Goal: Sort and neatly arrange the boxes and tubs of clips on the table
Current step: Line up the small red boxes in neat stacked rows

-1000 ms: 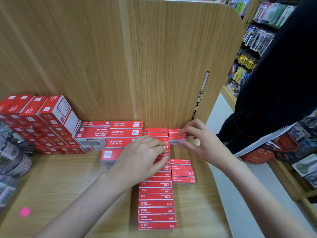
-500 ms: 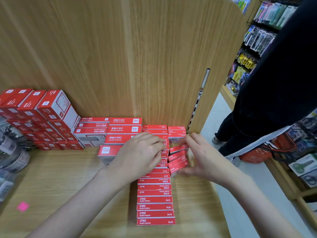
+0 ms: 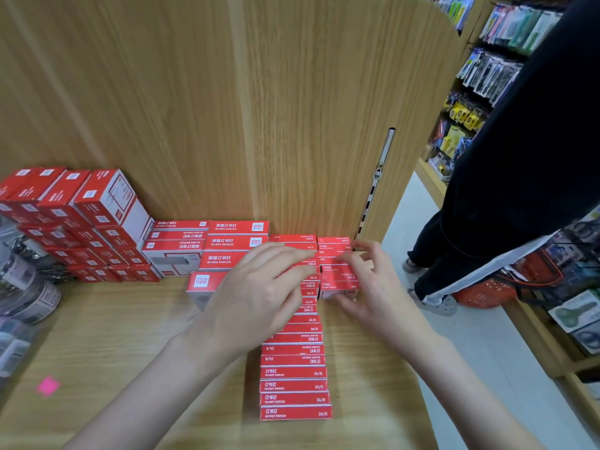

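Note:
A long row of flat red staple boxes runs from the table's front edge back to the wooden panel. My left hand rests on the middle of this row with its fingers stretched out flat. Just to the right is a short row of smaller red boxes lying against the panel. My right hand grips its front few boxes, with the thumb at their front face and the fingers curled over the back. Larger red boxes stand left of the long row. Clear tubs of clips sit at the far left.
A tall pile of red-and-white boxes leans at the back left. The wooden table carries a pink sticker. The upright wooden panel closes off the back. A person in dark clothes stands in the aisle by a red basket.
My right hand picked up three small red boxes from the table, carried them back tilted, and set them flat against the rear small boxes. My left hand stayed on the long row.

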Tool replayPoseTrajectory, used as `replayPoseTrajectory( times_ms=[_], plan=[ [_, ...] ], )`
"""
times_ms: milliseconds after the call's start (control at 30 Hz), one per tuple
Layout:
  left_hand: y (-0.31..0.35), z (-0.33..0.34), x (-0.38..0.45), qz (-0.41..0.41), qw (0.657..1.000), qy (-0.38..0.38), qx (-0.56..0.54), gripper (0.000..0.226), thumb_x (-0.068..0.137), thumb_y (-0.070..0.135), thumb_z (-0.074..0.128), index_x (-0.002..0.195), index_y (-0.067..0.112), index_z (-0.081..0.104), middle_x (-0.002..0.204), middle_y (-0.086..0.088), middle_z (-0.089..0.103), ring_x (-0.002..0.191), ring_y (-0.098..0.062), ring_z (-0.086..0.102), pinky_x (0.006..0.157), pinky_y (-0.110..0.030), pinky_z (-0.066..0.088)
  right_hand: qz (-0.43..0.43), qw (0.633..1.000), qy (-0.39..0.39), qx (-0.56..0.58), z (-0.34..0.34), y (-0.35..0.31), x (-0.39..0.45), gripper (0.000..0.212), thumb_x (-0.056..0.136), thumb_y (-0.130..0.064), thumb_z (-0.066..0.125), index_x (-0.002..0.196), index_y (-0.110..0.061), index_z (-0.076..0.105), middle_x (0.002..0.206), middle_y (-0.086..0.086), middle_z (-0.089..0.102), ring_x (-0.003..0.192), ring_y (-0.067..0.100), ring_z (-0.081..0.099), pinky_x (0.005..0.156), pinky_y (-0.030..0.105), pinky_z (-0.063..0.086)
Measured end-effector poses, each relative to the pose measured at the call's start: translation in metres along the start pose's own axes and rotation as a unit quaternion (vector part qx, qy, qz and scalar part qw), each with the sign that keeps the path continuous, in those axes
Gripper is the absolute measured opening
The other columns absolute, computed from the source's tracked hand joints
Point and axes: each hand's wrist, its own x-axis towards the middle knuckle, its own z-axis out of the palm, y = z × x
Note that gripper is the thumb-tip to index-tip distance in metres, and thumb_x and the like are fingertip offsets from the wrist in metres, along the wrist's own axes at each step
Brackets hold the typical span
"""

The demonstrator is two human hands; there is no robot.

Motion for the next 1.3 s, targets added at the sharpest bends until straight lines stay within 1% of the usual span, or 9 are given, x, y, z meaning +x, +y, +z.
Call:
replayPoseTrajectory(
  times_ms=[100, 267, 333, 467, 667, 767, 933, 1100, 1300],
  plan=[
    [0.001, -0.005, -0.020, -0.037, 0.999, 0.013, -0.002, 0.029, 0.087, 0.014, 0.045, 0.103, 0.005, 0.068, 0.115, -0.007, 0.064, 0.106, -0.023, 0.059, 0.089, -0.039, 0.046, 0.040, 0.996, -0.049, 0.067, 0.003, -0.002, -0.010, 0.076, 0.086, -0.029, 0.062, 0.145, -0.015, 0.016, 0.154, 0.008, 0.007, 0.143, 0.016, 0.006, 0.110, 0.019, 0.012],
    [-0.004, 0.001, -0.035, -0.052, 0.995, -0.027, 0.085, 0.035, 0.085, 0.018, 0.043, 0.110, 0.009, 0.066, 0.125, -0.009, 0.058, 0.119, -0.024, 0.046, 0.103, -0.047, 0.031, 0.060, 0.988, -0.070, 0.123, 0.021, -0.014, -0.014, 0.074, 0.092, 0.005, 0.038, 0.146, -0.013, -0.009, 0.154, 0.006, -0.014, 0.136, 0.004, -0.022, 0.105, 0.002, -0.007],
    [-0.006, 0.004, -0.034, -0.066, 0.988, -0.060, 0.127, 0.040, 0.084, 0.022, 0.040, 0.113, 0.010, 0.066, 0.129, -0.010, 0.056, 0.124, -0.025, 0.040, 0.107, -0.050, 0.021, 0.079, 0.984, -0.060, 0.148, 0.022, -0.017, -0.012, 0.075, 0.088, 0.011, 0.034, 0.147, -0.011, -0.007, 0.155, 0.008, -0.010, 0.138, 0.007, -0.018, 0.103, 0.000, -0.008],
    [-0.009, 0.006, -0.032, -0.061, 0.983, -0.089, 0.149, 0.041, 0.085, 0.026, 0.037, 0.106, 0.011, 0.070, 0.128, -0.008, 0.058, 0.126, -0.024, 0.038, 0.108, -0.052, 0.018, 0.071, 0.970, -0.013, 0.231, 0.017, -0.019, -0.013, 0.074, 0.090, -0.002, 0.049, 0.143, -0.032, 0.006, 0.152, -0.001, 0.024, 0.141, 0.013, 0.018, 0.115, 0.033, 0.018],
    [-0.008, 0.007, -0.032, -0.062, 0.982, -0.089, 0.155, 0.041, 0.085, 0.025, 0.036, 0.104, 0.011, 0.070, 0.126, -0.009, 0.058, 0.124, -0.027, 0.045, 0.108, -0.051, 0.021, 0.070, 0.990, -0.057, 0.110, 0.025, -0.018, -0.014, 0.077, 0.092, 0.001, 0.043, 0.147, -0.018, -0.007, 0.154, 0.004, -0.020, 0.141, 0.009, -0.012, 0.113, 0.016, 0.005],
    [-0.008, 0.007, -0.032, -0.065, 0.986, -0.073, 0.135, 0.039, 0.085, 0.023, 0.038, 0.103, 0.010, 0.070, 0.126, -0.011, 0.058, 0.125, -0.026, 0.042, 0.108, -0.050, 0.021, 0.071, 0.991, -0.059, 0.095, 0.026, -0.016, -0.011, 0.073, 0.093, 0.000, 0.044, 0.147, -0.014, -0.003, 0.154, 0.007, -0.015, 0.143, 0.016, -0.009, 0.116, 0.030, 0.010],
    [0.005, -0.012, -0.040, -0.077, 0.996, 0.009, 0.034, 0.033, 0.086, 0.012, 0.045, 0.112, 0.005, 0.064, 0.129, -0.012, 0.054, 0.118, -0.026, 0.048, 0.103, -0.041, 0.034, 0.064, 0.988, -0.008, 0.143, 0.008, -0.021, -0.018, 0.063, 0.095, -0.009, 0.046, 0.146, -0.016, 0.010, 0.148, -0.007, -0.001, 0.138, 0.003, -0.009, 0.101, -0.002, -0.004],
    [0.021, -0.019, -0.088, -0.150, 0.984, 0.007, -0.095, 0.038, 0.088, 0.017, 0.042, 0.120, 0.004, 0.059, 0.122, -0.003, 0.057, 0.113, -0.015, 0.052, 0.101, -0.020, 0.035, 0.027, 0.980, 0.008, 0.199, -0.008, -0.037, -0.049, 0.051, 0.088, -0.011, 0.039, 0.138, -0.018, 0.036, 0.148, -0.008, 0.022, 0.136, -0.004, 0.016, 0.105, 0.003, 0.013],
    [0.034, 0.001, -0.104, -0.297, 0.890, -0.033, -0.344, 0.054, 0.083, 0.032, 0.041, 0.136, 0.035, 0.035, 0.135, 0.013, 0.049, 0.116, 0.001, 0.052, 0.098, -0.017, 0.038, 0.155, 0.845, -0.082, 0.506, 0.002, -0.075, -0.078, 0.033, 0.093, -0.034, 0.040, 0.124, -0.045, 0.032, 0.123, -0.038, 0.045, 0.118, -0.020, 0.038, 0.091, 0.002, 0.034]
  ],
)
